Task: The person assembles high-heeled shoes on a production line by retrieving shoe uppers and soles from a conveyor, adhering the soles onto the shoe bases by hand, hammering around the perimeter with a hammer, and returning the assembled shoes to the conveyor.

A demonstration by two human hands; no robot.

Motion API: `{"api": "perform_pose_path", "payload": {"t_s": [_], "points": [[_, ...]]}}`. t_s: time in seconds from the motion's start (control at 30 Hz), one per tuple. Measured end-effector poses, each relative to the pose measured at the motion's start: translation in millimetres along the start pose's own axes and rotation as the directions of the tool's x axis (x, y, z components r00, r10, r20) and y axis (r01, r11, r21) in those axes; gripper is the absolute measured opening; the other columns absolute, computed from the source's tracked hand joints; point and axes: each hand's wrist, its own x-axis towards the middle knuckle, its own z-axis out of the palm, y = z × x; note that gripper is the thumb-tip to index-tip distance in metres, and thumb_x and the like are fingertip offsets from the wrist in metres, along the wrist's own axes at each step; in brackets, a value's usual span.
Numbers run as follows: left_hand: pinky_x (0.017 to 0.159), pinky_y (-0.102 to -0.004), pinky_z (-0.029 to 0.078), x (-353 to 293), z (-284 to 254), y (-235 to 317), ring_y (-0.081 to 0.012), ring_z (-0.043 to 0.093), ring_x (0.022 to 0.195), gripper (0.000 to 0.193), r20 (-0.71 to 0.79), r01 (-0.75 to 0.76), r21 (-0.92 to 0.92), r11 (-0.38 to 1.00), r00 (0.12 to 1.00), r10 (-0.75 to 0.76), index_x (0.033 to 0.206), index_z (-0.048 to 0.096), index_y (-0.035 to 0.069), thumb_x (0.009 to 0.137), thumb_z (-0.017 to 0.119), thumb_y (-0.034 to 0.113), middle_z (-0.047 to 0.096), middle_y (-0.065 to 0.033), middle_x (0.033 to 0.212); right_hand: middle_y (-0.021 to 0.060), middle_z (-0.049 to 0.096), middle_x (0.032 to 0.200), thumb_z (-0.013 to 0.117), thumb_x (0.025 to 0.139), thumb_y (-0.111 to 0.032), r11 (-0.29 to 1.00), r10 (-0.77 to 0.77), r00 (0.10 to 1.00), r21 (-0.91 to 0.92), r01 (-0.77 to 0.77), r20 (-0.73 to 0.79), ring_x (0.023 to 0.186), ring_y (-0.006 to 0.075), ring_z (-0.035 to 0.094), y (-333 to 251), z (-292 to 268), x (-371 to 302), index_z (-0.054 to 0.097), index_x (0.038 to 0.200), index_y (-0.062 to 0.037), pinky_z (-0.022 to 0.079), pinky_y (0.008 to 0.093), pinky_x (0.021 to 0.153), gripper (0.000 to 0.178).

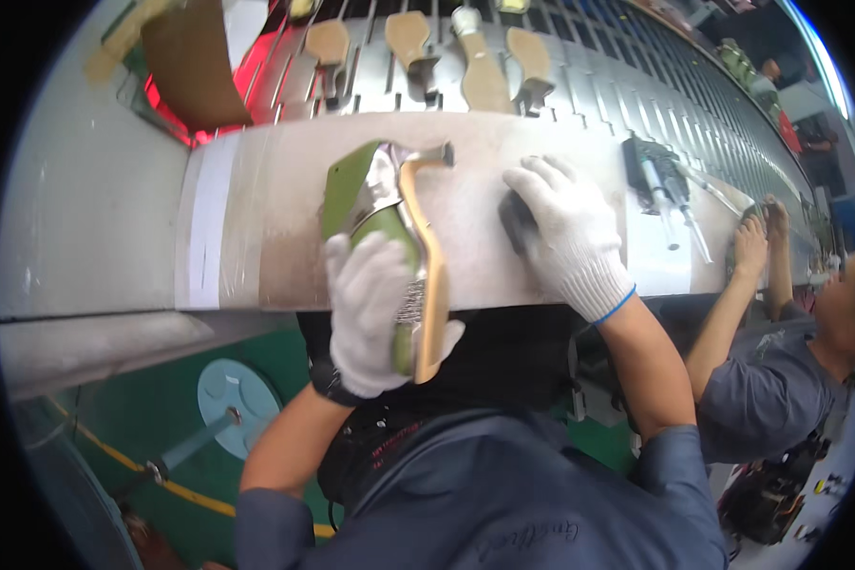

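My left hand point(366, 313), in a white knitted glove, grips a heeled shoe on a green last point(351, 195). The shoe lies tilted on its side, with its tan sole point(432, 285) facing right and a shiny metallic upper part around the green. Its narrow heel end points to the far right. My right hand point(570, 218), gloved too, is curled over a dark, blurred block-like object point(518, 223) at the worktop. The fingers partly hide that object, so its kind cannot be made out.
Several tan-soled shoes point(408, 43) lie on the slatted roller conveyor point(579, 81) beyond the worktop point(280, 199). Black-and-silver tools point(660, 185) rest at the right, near a co-worker's hands point(755, 237). A brown board point(190, 62) stands in a red-lit box at far left.
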Motion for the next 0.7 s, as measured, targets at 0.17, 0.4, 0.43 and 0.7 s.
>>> {"api": "perform_pose_path", "payload": {"t_s": [0.17,0.4,0.43,0.7], "points": [[0.128,-0.0558,0.039,28,-60,28,-0.0398,0.049,0.153,0.099,-0.072,0.485,-0.751,0.449,0.615,-0.785,0.165,0.041,-0.004,0.101,0.071,0.064,0.050,-0.0231,0.163,0.0201,0.072,0.135,0.075,0.095,-0.008,0.811,0.196,0.974,0.540,-0.225,0.111,0.126,0.0373,0.071,-40,-58,-31,0.071,0.127,-0.0023,0.056,0.0432,0.108,0.032],[0.130,-0.0667,0.033,8,-87,-17,-0.0413,0.046,0.154,0.094,0.329,0.251,-0.944,-0.213,0.701,-0.633,0.162,0.051,0.009,0.098,0.069,0.076,0.051,-0.0183,0.166,0.0251,0.067,0.144,0.032,0.113,-0.074,-0.711,0.028,0.716,0.518,-0.476,0.697,0.112,0.0420,0.076,-78,-14,-50,0.047,0.162,-0.0020,0.066,0.0525,0.093,0.088],[0.130,-0.0664,0.032,13,-83,-22,-0.0429,0.044,0.156,0.097,0.393,0.297,-0.918,-0.263,0.776,-0.493,0.162,0.050,0.007,0.097,0.069,0.077,0.050,-0.0196,0.167,0.0266,0.065,0.145,0.024,0.112,-0.078,-0.729,-0.116,0.741,0.451,-0.516,0.661,0.109,0.0435,0.076,-77,-7,-54,0.043,0.165,-0.0025,0.067,0.0523,0.089,0.094],[0.112,-0.0464,0.054,38,-48,-23,-0.0364,0.070,0.128,0.067,0.191,0.673,-0.320,0.667,0.735,-0.651,0.150,0.058,-0.008,0.097,0.079,0.027,0.073,-0.0228,0.137,0.0238,0.070,0.137,0.051,0.110,-0.025,-0.689,0.392,0.806,0.722,-0.062,0.443,0.112,0.0364,0.076,-64,-36,-13,0.050,0.157,0.0026,0.067,0.0538,0.083,0.054]]}}
